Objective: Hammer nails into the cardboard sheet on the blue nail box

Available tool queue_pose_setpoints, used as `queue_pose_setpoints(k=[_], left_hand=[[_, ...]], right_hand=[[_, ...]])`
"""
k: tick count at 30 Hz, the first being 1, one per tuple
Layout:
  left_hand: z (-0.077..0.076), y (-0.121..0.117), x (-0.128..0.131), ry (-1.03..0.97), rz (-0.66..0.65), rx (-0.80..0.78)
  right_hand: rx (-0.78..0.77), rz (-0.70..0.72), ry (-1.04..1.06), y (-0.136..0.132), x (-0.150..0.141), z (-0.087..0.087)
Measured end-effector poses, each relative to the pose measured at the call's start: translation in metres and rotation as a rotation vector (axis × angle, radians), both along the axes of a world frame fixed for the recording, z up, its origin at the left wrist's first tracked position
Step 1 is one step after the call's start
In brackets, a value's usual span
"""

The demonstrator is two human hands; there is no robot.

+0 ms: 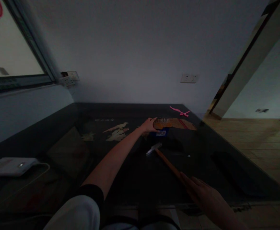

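Near the middle of the dark table, my left hand (149, 125) grips the left end of a brown cardboard piece (183, 124). Its fingers are bent round the edge, and the fingertips are partly hidden. Several thin dark nails (161, 120) stand upright in a row at the cardboard's left part. Beneath it shows a blue box (162, 132) with a white label. My right hand (199, 191), at the front right, is wrapped round the wooden handle of a hammer (167, 163). The hammer's metal head points away from me, just in front of the blue box.
A pink ribbon-like strip (180, 111) lies at the back right. One small shiny item (189, 156) rests right of the hammer. A white device with a cable (12, 166) lies at the left. A dark flat object (236, 174) is near the right edge. Wall sockets (189, 78) are behind.
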State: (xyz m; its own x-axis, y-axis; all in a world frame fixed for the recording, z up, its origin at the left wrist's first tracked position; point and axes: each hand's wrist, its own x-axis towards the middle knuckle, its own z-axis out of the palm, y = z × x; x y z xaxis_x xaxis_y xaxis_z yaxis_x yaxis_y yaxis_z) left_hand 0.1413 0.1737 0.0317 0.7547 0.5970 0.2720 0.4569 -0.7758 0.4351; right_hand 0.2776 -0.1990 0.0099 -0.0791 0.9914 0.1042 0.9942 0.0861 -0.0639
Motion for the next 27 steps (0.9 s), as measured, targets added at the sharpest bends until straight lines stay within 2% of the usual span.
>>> queue_pose_setpoints(k=[5,9,12,15,20,27], left_hand=[[0.001,0.01,-0.064,0.01,0.159,0.026],[0.005,0.009,-0.127,0.039,0.259,0.026],[0.008,0.0,-0.162,0.047,0.274,0.024],[0.009,-0.015,-0.181,0.03,0.258,0.03],[0.013,-0.043,-0.199,0.002,0.229,0.013],[0.023,-0.074,-0.236,-0.041,0.09,0.0]], right_hand=[[-0.078,0.046,0.037,0.001,-0.03,0.013],[-0.092,-0.007,-0.007,0.01,-0.046,0.015],[-0.124,-0.052,-0.044,0.024,-0.055,0.017],[-0.168,-0.078,-0.052,0.042,-0.063,0.022],[-0.19,-0.058,-0.045,0.073,-0.071,0.029],[-0.103,0.061,-0.012,0.131,-0.076,0.02]])
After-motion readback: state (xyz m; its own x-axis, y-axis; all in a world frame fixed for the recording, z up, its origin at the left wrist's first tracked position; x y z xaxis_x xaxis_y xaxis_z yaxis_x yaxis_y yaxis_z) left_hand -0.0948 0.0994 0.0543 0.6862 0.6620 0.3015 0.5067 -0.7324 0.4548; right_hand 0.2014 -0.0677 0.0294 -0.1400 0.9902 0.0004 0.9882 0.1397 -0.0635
